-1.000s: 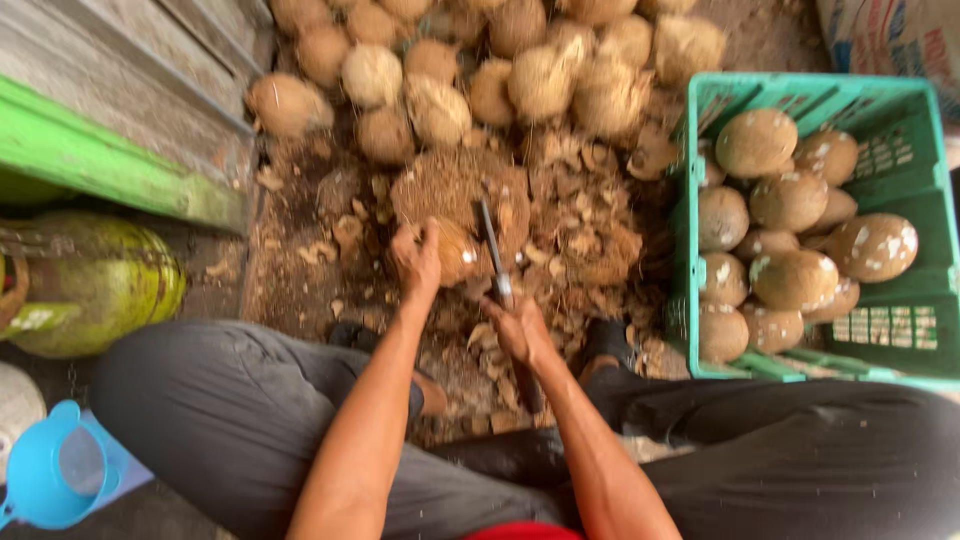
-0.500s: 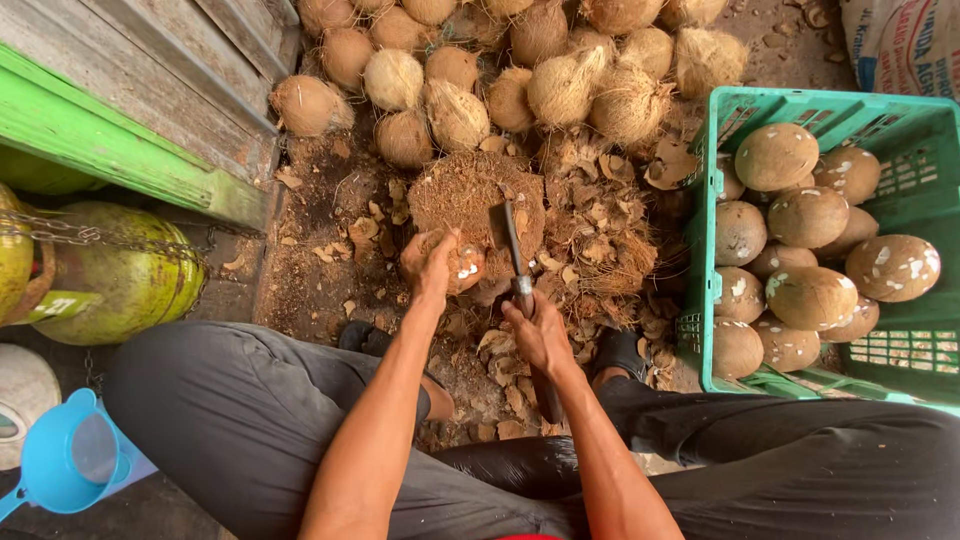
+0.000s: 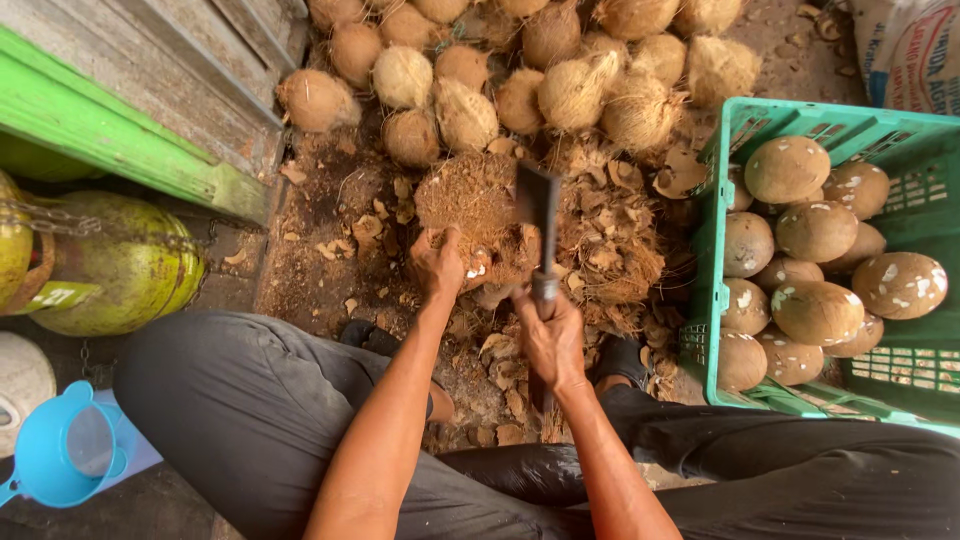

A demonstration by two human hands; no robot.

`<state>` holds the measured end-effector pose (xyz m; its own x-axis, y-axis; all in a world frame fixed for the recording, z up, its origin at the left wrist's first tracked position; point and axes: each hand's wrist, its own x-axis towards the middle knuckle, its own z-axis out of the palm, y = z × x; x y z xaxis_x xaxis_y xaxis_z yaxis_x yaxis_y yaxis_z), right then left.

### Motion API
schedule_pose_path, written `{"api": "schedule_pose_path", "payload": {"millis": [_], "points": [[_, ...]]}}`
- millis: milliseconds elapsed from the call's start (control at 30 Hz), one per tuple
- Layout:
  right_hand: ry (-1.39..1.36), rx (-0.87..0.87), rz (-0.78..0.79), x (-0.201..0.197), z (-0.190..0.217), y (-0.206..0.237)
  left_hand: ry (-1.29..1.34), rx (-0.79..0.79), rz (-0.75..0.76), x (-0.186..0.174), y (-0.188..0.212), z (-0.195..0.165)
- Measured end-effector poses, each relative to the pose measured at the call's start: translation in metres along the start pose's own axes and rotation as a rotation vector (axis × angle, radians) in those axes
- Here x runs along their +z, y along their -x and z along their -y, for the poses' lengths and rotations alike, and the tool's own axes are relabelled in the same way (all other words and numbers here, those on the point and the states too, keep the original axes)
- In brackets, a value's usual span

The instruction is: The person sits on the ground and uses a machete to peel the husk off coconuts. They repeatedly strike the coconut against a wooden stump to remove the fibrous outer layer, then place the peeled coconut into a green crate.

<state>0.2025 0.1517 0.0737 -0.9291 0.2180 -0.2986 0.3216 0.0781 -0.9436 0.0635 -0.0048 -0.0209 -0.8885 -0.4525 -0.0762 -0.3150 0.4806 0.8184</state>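
My left hand (image 3: 438, 264) grips a brown coconut (image 3: 478, 266) against a husk-covered chopping stump (image 3: 468, 196) on the ground between my knees. My right hand (image 3: 550, 335) is closed on the handle of a cleaver (image 3: 538, 205), whose dark blade stands raised just right of the coconut, over the stump. Shell chips and husk scraps lie all around the stump.
A pile of unpeeled husky coconuts (image 3: 520, 70) lies at the back. A green plastic crate (image 3: 715, 230) at right holds several peeled coconuts (image 3: 815, 310). Left are a green gas cylinder (image 3: 120, 265), a green wooden ledge (image 3: 110, 135) and a blue strainer (image 3: 65, 450).
The view has shifted closer and downward. The cleaver blade has lifted higher above the stump, while my left hand keeps the coconut in place.
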Motion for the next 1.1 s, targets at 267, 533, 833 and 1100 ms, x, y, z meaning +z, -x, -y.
{"api": "schedule_pose_path", "payload": {"millis": [267, 533, 833, 1100], "points": [[0.321, 0.068, 0.123, 0.007, -0.002, -0.006, 0.22, -0.139, 0.19, -0.001, 0.001, -0.002], [0.125, 0.037, 0.1, 0.014, 0.008, -0.003, 0.207, -0.01, 0.13, -0.013, 0.003, -0.018], [0.007, -0.187, -0.032, 0.014, 0.003, -0.003, 0.175, -0.051, 0.148, -0.014, 0.007, -0.012], [0.346, -0.039, 0.048, 0.009, -0.014, -0.01, -0.339, 0.624, 0.04, 0.017, 0.004, 0.017]]}}
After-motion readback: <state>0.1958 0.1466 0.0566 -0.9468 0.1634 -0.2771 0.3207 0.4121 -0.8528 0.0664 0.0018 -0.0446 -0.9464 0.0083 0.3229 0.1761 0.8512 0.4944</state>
